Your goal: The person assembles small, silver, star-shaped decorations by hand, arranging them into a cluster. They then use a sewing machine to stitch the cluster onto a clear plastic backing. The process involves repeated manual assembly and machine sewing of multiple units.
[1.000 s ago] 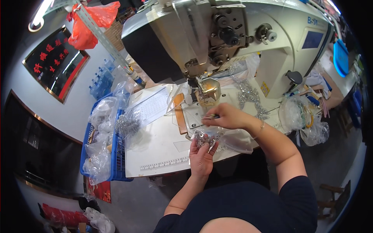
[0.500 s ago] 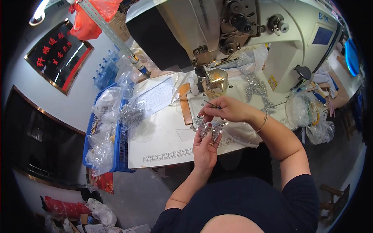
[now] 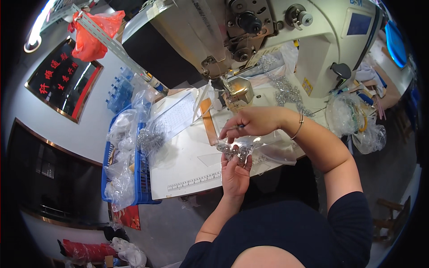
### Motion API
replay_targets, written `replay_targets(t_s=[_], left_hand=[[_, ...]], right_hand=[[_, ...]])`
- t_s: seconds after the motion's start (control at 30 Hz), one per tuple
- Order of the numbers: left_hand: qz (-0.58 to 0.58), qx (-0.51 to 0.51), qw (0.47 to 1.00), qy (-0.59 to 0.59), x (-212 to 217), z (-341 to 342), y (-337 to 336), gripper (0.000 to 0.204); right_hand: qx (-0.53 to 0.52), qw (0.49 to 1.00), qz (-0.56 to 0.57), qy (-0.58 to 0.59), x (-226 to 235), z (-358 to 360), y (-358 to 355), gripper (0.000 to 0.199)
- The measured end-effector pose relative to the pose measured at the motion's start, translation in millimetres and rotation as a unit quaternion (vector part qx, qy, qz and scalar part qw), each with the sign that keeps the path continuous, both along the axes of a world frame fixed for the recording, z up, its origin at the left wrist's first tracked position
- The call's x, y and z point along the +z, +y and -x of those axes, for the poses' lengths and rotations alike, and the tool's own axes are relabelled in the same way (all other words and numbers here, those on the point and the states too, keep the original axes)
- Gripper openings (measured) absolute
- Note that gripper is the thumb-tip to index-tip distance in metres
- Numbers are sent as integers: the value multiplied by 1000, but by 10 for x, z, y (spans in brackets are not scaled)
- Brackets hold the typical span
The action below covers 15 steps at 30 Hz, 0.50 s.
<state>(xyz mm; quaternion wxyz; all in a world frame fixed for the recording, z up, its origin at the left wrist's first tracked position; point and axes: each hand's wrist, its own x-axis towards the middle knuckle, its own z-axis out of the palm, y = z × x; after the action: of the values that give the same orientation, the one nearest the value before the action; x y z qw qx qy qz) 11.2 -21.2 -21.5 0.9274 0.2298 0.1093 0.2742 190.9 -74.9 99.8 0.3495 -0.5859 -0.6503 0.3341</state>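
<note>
Over the front of the sewing table, my left hand [image 3: 235, 177] is closed around a silvery, glittering beaded piece [image 3: 237, 154] with clear film about it, held up between thumb and fingers. Just above it, my right hand [image 3: 259, 121] is curled over a thin dark tool [image 3: 238, 127]; its kind is not plain. The right fingertips hang close to the beaded piece's upper left side, and I cannot tell whether they touch it. Behind both hands is the sewing machine's needle area with a gold-coloured plate [image 3: 240, 91].
A large white sewing machine [image 3: 319, 33] spans the far side. More silvery beaded pieces [image 3: 288, 93] lie at its right, and another bunch [image 3: 151, 139] at left. A blue basket [image 3: 142, 174] of plastic bags adjoins the table's left edge. A ruler strip [image 3: 194, 182] runs along the front.
The scene has shifted left and slightly up in view as my head moved. My right hand has turned further over the beaded piece, and the tool's tip no longer sticks up.
</note>
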Motion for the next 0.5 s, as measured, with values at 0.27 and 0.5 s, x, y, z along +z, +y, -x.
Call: replay_targets(t_s=[0.27,0.5], left_hand=[[-63,48,994,72,14,30,-42,31],[-61,37,995,73,61,51,-61,32]], right_hand=[[14,978,206,-42,257,-37,-102,38],[3,981,189,-30,173,-73,-114,35]])
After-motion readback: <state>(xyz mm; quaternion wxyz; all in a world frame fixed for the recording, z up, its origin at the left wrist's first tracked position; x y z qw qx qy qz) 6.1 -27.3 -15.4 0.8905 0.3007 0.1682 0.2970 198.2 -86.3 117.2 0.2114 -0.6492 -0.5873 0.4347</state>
